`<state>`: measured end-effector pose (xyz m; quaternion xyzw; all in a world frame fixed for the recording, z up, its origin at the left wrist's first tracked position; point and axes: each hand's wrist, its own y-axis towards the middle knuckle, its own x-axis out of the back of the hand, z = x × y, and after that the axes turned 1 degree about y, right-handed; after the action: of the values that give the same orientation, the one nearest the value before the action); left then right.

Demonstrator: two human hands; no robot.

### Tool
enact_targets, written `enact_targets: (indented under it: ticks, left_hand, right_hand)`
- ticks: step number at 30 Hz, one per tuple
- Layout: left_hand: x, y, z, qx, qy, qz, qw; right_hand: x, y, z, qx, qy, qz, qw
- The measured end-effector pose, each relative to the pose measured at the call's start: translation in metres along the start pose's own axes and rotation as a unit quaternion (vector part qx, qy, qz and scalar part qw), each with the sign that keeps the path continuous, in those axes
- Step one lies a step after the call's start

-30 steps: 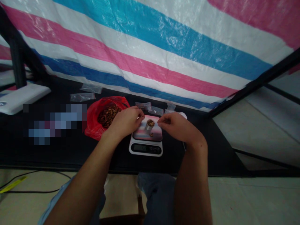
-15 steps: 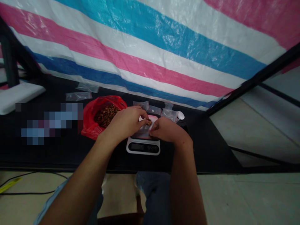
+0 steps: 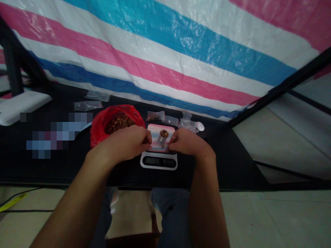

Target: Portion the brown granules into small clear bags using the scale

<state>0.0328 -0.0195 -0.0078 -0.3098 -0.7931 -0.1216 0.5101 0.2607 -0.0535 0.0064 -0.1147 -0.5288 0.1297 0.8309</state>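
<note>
A white kitchen scale with a dark display stands before me, its glossy plate mirroring the striped sheet. On the plate is a small cup-like container with brown pieces at its top. My left hand is at the plate's left edge, thumb and fingers pinched together; what is between them, if anything, does not show. My right hand is at the right edge with its fingertips closed, and their contents are also hidden. Just behind my left hand, an open red plastic bag holds many brown dried pieces.
Behind the scale lie a small clear bag with brown contents, more clear bags and a white spoon. Two flat clear bags lie at the back left, near a white stand base. A striped sheet hangs behind the black table.
My left hand has drawn back left from the middle of the plate, uncovering the container and brown pieces. My right hand has shifted slightly, staying by the right edge.
</note>
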Motion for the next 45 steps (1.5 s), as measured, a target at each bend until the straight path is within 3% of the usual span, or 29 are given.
enact_targets:
  ticks: [7, 11, 17, 29, 35, 40, 45]
  left_hand:
    - [-0.017, 0.006, -0.034, 0.038, 0.083, -0.046, 0.995]
    - [-0.026, 0.01, -0.047, 0.045, 0.121, -0.056, 0.99]
    - [-0.028, 0.01, -0.045, 0.044, 0.13, -0.05, 0.989]
    - [-0.035, 0.014, -0.054, 0.054, 0.134, -0.072, 0.987]
    - [-0.021, 0.008, -0.05, 0.049, 0.101, -0.053, 0.992]
    - [-0.005, 0.006, -0.047, 0.041, 0.06, -0.128, 0.989]
    - [-0.013, 0.014, -0.045, 0.018, 0.062, -0.152, 0.986]
  right_hand:
    - [0.017, -0.01, -0.01, 0.049, 0.12, -0.112, 0.985]
    - [0.017, -0.003, -0.005, 0.089, 0.152, -0.141, 0.974]
    - [0.012, 0.012, -0.002, 0.115, 0.167, -0.112, 0.973]
    - [0.012, 0.011, -0.012, 0.136, 0.129, -0.112, 0.976]
    - [0.011, 0.013, -0.019, 0.14, 0.158, -0.141, 0.967]
    - [0.002, 0.032, -0.023, 0.13, 0.139, -0.155, 0.969]
    - [-0.009, 0.05, -0.021, 0.147, 0.091, -0.112, 0.979]
